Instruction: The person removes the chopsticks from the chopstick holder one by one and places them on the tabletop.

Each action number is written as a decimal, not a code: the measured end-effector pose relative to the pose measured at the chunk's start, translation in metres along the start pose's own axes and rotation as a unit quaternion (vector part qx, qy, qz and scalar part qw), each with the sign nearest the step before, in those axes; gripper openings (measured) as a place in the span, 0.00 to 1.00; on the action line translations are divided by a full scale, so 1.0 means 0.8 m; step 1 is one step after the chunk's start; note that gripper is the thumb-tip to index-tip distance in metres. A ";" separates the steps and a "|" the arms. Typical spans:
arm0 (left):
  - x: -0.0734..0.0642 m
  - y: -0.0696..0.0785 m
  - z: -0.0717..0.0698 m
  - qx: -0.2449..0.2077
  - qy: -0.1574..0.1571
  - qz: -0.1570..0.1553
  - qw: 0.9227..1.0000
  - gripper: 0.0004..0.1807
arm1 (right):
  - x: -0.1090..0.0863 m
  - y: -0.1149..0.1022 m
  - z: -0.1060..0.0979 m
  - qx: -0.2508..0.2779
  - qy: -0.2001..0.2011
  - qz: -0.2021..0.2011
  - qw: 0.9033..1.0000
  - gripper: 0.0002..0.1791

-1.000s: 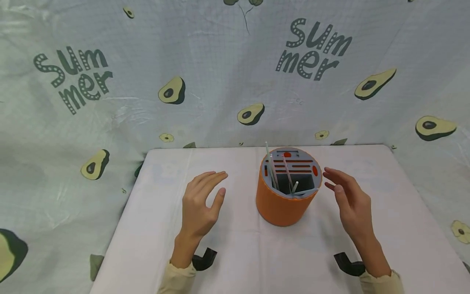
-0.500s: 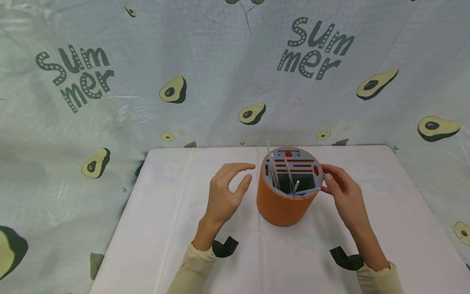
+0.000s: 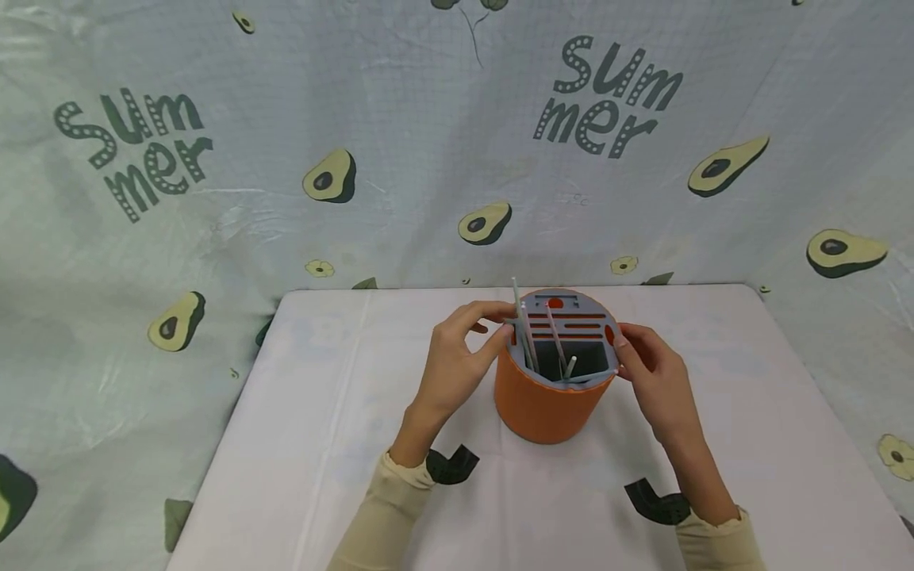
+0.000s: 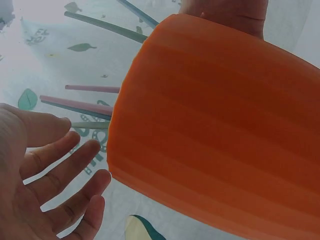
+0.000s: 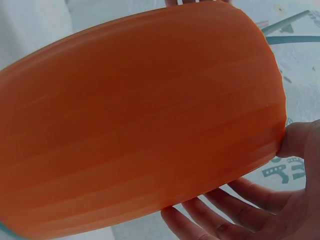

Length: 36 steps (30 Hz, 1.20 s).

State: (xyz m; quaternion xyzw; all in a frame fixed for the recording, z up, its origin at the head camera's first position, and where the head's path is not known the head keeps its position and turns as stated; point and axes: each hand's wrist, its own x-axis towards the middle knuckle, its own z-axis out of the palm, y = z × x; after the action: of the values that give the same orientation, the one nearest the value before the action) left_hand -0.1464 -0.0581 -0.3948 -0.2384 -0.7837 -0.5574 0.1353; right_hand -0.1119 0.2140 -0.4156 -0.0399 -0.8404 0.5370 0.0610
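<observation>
A round orange holder (image 3: 543, 416) with a grey slotted top (image 3: 578, 305) stands upright on the table. Thin sticks rise from its dark compartment, among them a tall pale green stick (image 3: 517, 297) and a pink stick (image 3: 554, 333). My right hand (image 3: 657, 388) grips the holder's right rim, thumb at the top edge and fingers along the outer wall. At the left rim is my left hand (image 3: 457, 365), thumb and forefinger bent towards the sticks. In the left wrist view its fingers are spread beside the orange wall (image 4: 210, 125), and the thumb tip overlaps a stick's end.
A white-covered table (image 3: 400, 317) lies under the holder and both forearms. Behind it hangs a pale cloth (image 3: 414, 119) printed with avocados and lettering. Each wrist carries a black curved mount, the left mount (image 3: 453, 464) and the right mount (image 3: 657, 503).
My left hand has moved right, up to the holder's left rim. My right hand has come in from the right and taken hold of the right rim. The holder stays in place.
</observation>
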 end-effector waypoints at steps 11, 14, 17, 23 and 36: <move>0.010 0.002 0.010 0.032 -0.025 -0.008 0.999 0.10 | -0.002 0.001 0.002 0.008 0.016 0.004 1.000 0.27; 0.011 0.003 0.010 0.031 -0.024 -0.008 0.999 0.09 | -0.002 0.002 0.003 0.010 0.021 0.002 1.000 0.27; 0.010 0.003 0.010 0.019 -0.018 -0.010 1.000 0.09 | -0.001 0.004 0.005 0.019 0.024 0.005 0.999 0.27; 0.010 0.006 0.009 -0.003 -0.019 -0.005 1.000 0.09 | 0.001 0.009 0.010 0.031 0.036 0.009 0.999 0.25; 0.017 0.035 -0.006 -0.066 -0.001 -0.027 0.997 0.08 | 0.002 0.012 0.015 0.042 0.050 0.001 0.998 0.24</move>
State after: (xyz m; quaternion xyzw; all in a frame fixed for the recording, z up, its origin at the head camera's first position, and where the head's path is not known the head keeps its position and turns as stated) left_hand -0.1435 -0.0524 -0.3639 -0.2266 -0.7517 -0.6106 0.1035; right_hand -0.1153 0.2079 -0.4294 -0.0647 -0.8131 0.5691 0.1039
